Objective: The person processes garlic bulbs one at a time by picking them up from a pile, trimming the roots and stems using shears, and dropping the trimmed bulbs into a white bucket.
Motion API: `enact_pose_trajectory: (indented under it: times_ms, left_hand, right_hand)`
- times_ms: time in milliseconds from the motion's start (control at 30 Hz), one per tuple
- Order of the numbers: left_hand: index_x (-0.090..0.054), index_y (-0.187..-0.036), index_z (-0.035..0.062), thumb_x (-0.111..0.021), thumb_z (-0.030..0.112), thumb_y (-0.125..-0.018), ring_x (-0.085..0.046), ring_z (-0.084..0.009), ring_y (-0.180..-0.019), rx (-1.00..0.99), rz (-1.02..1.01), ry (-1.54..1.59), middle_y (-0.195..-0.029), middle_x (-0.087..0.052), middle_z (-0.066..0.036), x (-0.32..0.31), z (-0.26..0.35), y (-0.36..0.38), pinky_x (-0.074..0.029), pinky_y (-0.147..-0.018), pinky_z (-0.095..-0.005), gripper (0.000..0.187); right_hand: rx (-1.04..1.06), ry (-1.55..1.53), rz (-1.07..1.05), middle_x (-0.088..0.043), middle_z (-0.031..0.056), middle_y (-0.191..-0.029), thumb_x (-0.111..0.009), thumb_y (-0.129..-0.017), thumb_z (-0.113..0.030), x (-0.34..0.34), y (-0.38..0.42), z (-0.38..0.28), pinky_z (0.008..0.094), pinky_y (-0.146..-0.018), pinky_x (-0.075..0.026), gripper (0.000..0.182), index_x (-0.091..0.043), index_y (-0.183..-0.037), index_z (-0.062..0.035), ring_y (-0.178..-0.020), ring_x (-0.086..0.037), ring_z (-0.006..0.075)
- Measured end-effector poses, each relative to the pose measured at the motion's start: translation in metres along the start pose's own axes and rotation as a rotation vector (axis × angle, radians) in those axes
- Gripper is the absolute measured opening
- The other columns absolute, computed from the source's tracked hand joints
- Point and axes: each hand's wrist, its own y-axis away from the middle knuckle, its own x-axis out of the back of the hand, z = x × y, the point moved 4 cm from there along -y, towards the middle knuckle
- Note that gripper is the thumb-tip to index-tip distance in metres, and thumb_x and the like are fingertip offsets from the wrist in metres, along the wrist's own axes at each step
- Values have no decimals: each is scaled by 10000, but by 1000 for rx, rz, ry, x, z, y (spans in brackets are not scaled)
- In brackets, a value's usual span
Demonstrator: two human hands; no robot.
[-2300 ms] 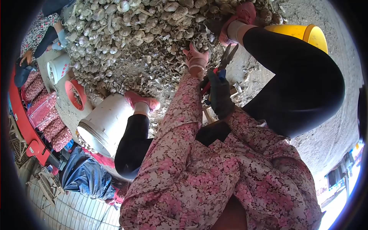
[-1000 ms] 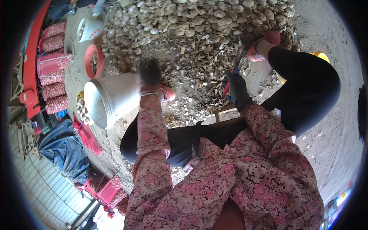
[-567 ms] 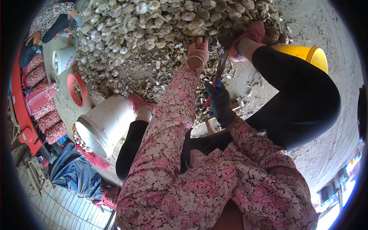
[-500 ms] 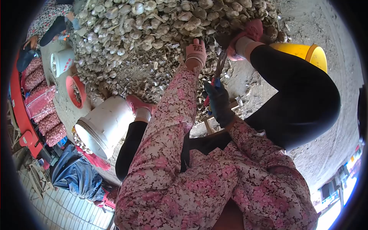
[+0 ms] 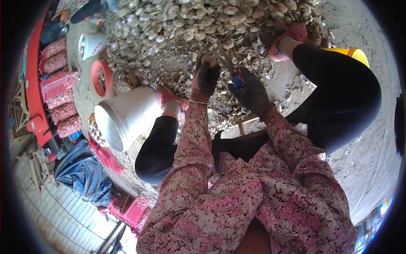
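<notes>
In my gloved left hand (image 5: pixel 207 81) is a garlic bulb (image 5: pixel 209 61), gripped between the fingers and held up toward the shears. My right hand (image 5: pixel 253 93), in a dark glove, is closed around the handles of a pair of shears (image 5: pixel 238 80) with red and blue grips. Their blades point up and left, with the tips close beside the bulb. Beyond both hands lies a large heap of garlic bulbs (image 5: pixel 186 19). Dry stalks and skins (image 5: pixel 228 103) litter the ground beneath the hands.
A white bucket (image 5: pixel 127 111) lies tipped by my left leg, with a red tub (image 5: pixel 101 78) and another white bucket (image 5: pixel 91 45) farther off. Red mesh sacks of garlic (image 5: pixel 63 106) line the left. A yellow bucket (image 5: pixel 358 56) is behind my right foot. Part of another person (image 5: pixel 86 12) shows top left.
My left hand has drawn back from the heap, turned over, and now holds a garlic bulb. The shears have come closer to it. The whole view has shifted slightly.
</notes>
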Motion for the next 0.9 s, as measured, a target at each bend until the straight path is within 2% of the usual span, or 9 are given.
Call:
enact_pose_trajectory:
  times_ms: [33, 200, 333, 400, 567, 633, 700, 767, 900]
  left_hand:
    - [-433, -1317, 88, -622, 15, -844, -597, -213, -967, -370, 72, -680, -1030, -579, -73, 15, 5, 10, -540, -752, -302, 515]
    - [-393, -1363, 52, -611, -103, -788, -575, -205, -1045, -288, 67, -473, -1235, -536, -114, -13, 25, 59, -528, -856, -306, 634]
    - [-401, -1326, -2, -639, -69, -745, -591, -204, -1032, -321, 136, -767, -1171, -572, -127, -12, 24, 80, -505, -886, -297, 631]
    - [-486, -1254, 2, -693, 7, -710, -617, -187, -980, -326, 226, -1165, -1105, -624, -120, -29, 25, 96, -514, -842, -309, 582]
    - [-514, -1205, -15, -747, 96, -695, -643, -217, -952, -319, 185, -1185, -1070, -647, -133, -44, 17, 108, -516, -837, -318, 572]
    - [-507, -1204, -21, -742, 62, -705, -636, -203, -961, -298, 204, -1221, -1062, -640, -128, -35, 11, 105, -514, -840, -309, 557]
    - [-500, -1202, -26, -736, 29, -715, -629, -189, -970, -281, 225, -1264, -1054, -634, -123, -10, 2, 95, -512, -842, -300, 544]
    - [-513, -1189, -20, -730, 50, -747, -634, -181, -936, -194, 143, -672, -1046, -634, -113, 15, -10, 82, -521, -820, -301, 497]
    - [-553, -1102, 16, -689, 98, -809, -612, -151, -848, -68, 60, -490, -970, -616, -48, -26, -6, 93, -513, -753, -276, 333]
  right_hand:
    - [79, 198, -1, -615, 150, -936, -719, -754, -292, 3, 1, -10, 409, -730, -488, 498, -515, -1141, -53, -830, -617, 319]
    - [261, 551, -132, -613, 154, -954, -719, -737, -286, 5, 14, -37, 417, -771, -478, 635, -468, -1232, 24, -876, -604, 328]
    - [353, 601, -161, -614, 158, -960, -717, -744, -297, 2, 29, -41, 415, -768, -481, 657, -456, -1255, 23, -861, -608, 332]
    - [303, 615, -202, -615, 161, -961, -712, -752, -300, 0, 38, -38, 419, -770, -482, 664, -447, -1268, 24, -861, -606, 335]
    - [157, 671, -297, -629, 178, -929, -690, -783, -299, 6, 50, -35, 437, -752, -488, 607, -453, -1246, 13, -841, -615, 351]
    - [133, 556, -288, -637, 173, -759, -637, -815, -280, 2, 49, -20, 465, -677, -495, 364, -548, -1081, -48, -739, -642, 341]
    - [125, 540, -291, -633, 184, -741, -614, -830, -270, -7, 43, -4, 473, -671, -495, 293, -565, -1018, -51, -728, -641, 349]
    - [119, 521, -298, -630, 195, -724, -590, -844, -261, -19, 38, 11, 480, -665, -494, 234, -581, -954, -54, -717, -639, 356]
    - [-32, 246, -210, -618, 152, -677, -591, -858, -350, -27, 27, 31, 427, -617, -488, 312, -601, -872, -39, -637, -632, 291]
